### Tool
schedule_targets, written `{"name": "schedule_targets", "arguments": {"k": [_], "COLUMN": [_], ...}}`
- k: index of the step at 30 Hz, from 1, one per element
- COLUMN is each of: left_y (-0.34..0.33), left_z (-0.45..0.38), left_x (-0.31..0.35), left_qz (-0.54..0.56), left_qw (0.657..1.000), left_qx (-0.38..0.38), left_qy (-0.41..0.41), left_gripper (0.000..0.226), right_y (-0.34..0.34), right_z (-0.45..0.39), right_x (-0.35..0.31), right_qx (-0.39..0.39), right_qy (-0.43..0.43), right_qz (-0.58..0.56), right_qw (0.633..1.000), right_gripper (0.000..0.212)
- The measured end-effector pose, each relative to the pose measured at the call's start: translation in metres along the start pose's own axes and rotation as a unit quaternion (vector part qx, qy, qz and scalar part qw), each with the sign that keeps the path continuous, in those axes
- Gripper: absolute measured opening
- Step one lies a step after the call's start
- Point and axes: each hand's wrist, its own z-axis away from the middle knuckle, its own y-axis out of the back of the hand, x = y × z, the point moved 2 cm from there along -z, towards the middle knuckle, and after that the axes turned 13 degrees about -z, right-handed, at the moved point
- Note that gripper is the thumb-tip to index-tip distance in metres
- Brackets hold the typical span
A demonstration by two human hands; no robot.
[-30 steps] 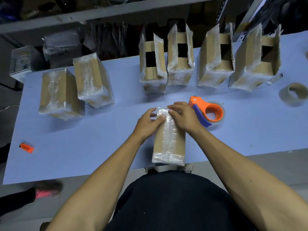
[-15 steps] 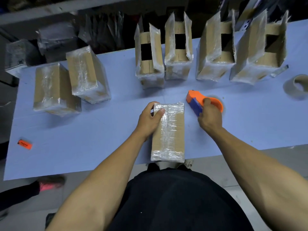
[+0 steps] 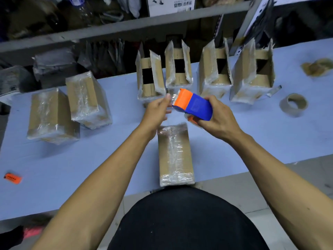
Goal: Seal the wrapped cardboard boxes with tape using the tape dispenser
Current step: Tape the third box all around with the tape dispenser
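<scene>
A plastic-wrapped cardboard box (image 3: 175, 154) lies lengthwise on the blue table (image 3: 252, 141) right in front of me, untouched by either hand. Above its far end my right hand (image 3: 219, 121) holds the orange and blue tape dispenser (image 3: 193, 105) in the air. My left hand (image 3: 158, 110) is raised beside the dispenser's orange front, fingertips at the tape end there; whether they pinch the tape is blurred.
Several wrapped boxes with open tops (image 3: 214, 74) stand in a row at the table's far edge. Two closed wrapped boxes (image 3: 72, 107) lie at the left. A spare tape roll (image 3: 293, 104) sits at the right, a small orange object (image 3: 12, 178) at the near left.
My right hand left the box, grasped the dispenser on the table and lifted it. My left hand let go of the box and rose to the dispenser's front.
</scene>
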Motion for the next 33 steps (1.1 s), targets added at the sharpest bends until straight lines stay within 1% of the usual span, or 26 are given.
{"name": "schedule_targets", "arguments": {"k": [1,2,3,6,7,9,11,12,13,15,17,18,21,26,28,29,30,31,32,33], "left_y": [-0.001,0.0,0.003,0.009,0.01,0.013,0.013,0.014,0.015,0.023,0.036,0.041,0.039,0.015,0.002,-0.006,-0.014,-0.02,-0.023,-0.023], "left_z": [-0.002,-0.002,-0.002,-0.001,-0.001,-0.003,-0.003,-0.002,-0.001,0.0,0.002,0.003,0.007,-0.005,-0.007,-0.006,-0.004,-0.001,0.002,0.003], "left_x": [0.01,0.017,0.021,0.018,0.016,0.01,0.004,0.0,-0.005,-0.022,-0.046,-0.061,-0.091,-0.11,-0.114,-0.116,-0.118,-0.119,-0.119,-0.119], "left_qz": [0.057,0.088,0.113,0.172,0.165,0.064,-0.03,-0.046,-0.039,0.019,0.04,0.036,0.018,0.014,0.043,0.074,0.111,0.162,0.2,0.211], "left_qw": [0.997,0.993,0.989,0.981,0.984,0.997,0.995,0.994,0.995,0.995,0.989,0.988,0.988,0.984,0.981,0.977,0.969,0.954,0.94,0.935], "left_qx": [-0.048,-0.08,-0.092,-0.087,-0.072,-0.004,0.061,0.075,0.084,0.101,0.125,0.13,0.111,0.123,0.112,0.102,0.084,0.054,0.031,0.021], "left_qy": [0.016,0.014,0.009,0.017,0.009,-0.032,-0.066,-0.062,-0.043,0.017,0.062,0.074,0.102,0.132,0.151,0.173,0.206,0.245,0.273,0.283], "left_gripper": [0.031,0.031,0.029,0.022,0.021,0.019,0.023,0.026,0.028,0.024,0.021,0.021,0.018,0.016,0.014,0.01,0.019,0.034,0.04,0.038], "right_y": [0.003,0.006,0.009,0.015,0.016,0.014,0.011,0.01,0.011,0.015,0.023,0.026,0.025,0.014,0.014,0.014,0.014,0.015,0.015,0.014], "right_z": [-0.001,-0.001,-0.002,-0.005,-0.006,-0.008,-0.01,-0.011,-0.012,-0.012,-0.011,-0.009,-0.006,-0.003,0.0,0.001,0.003,0.003,0.003,0.002], "right_x": [-0.005,-0.01,-0.014,-0.019,-0.019,-0.02,-0.022,-0.022,-0.021,-0.012,0.005,0.014,0.032,0.049,0.053,0.055,0.057,0.057,0.057,0.056], "right_qx": [-0.005,-0.01,-0.014,-0.028,-0.033,-0.045,-0.066,-0.082,-0.099,-0.125,-0.131,-0.134,-0.156,-0.162,-0.165,-0.166,-0.166,-0.165,-0.165,-0.166], "right_qy": [0.018,0.034,0.047,0.069,0.074,0.092,0.115,0.125,0.134,0.139,0.126,0.115,0.096,0.053,0.03,0.022,0.016,0.013,0.011,0.007], "right_qz": [-0.018,-0.031,-0.038,-0.044,-0.039,0.002,0.064,0.083,0.092,0.091,0.092,0.099,0.108,0.105,0.1,0.096,0.093,0.097,0.107,0.12], "right_qw": [1.0,0.999,0.998,0.996,0.996,0.995,0.989,0.985,0.982,0.978,0.979,0.979,0.977,0.98,0.981,0.981,0.982,0.981,0.98,0.979], "right_gripper": [0.051,0.052,0.053,0.054,0.053,0.051,0.049,0.048,0.047,0.044,0.044,0.043,0.042,0.043,0.044,0.044,0.045,0.045,0.046,0.047]}}
